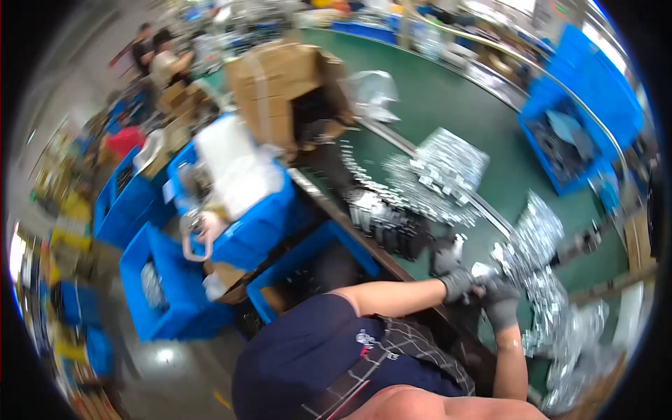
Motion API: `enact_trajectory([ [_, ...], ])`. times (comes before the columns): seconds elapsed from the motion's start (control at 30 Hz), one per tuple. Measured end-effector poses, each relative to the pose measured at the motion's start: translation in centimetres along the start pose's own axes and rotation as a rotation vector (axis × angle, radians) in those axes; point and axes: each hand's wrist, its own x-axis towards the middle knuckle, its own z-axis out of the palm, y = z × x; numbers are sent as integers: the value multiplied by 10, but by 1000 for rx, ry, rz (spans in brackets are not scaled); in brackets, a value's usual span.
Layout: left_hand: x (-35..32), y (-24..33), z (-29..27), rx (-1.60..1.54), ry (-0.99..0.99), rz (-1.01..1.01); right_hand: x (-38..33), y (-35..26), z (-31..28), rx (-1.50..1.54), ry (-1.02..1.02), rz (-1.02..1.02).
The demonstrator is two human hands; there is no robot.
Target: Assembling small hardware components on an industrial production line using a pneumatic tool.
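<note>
My left hand and my right hand, both in grey gloves, are close together over the near edge of the green work surface. Their fingers are closed around something small between them, too blurred to name. A small whitish piece shows right at the fingertips. Just beyond the left hand is a dark grey lump that I cannot make out. To its left lies a heap of dark parts, with rows of small shiny pieces behind. Clear plastic bags lie right of my hands.
An open cardboard box stands at the far left of the surface. Blue bins stand at my left, one heaped with white packing. Another blue bin of dark parts is tilted at far right. Two people are in the background.
</note>
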Motion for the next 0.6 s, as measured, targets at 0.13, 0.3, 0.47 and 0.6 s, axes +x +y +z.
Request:
enact_trajectory([
  [0.13, 0, 7, -7, 928, 59, 100, -6, 55, -27, -3, 587, 409],
  [0.3, -7, 16, 21, 396, 266, -132, 21, 176, -36, 778, 887, 493],
  [0.47, -15, 20, 27, 412, 275, -41, 35, 179, -34, 952, 698, 506],
  [0.6, -9, 19, 22, 470, 270, -74, 22, 102, -60, 861, 777, 344],
])
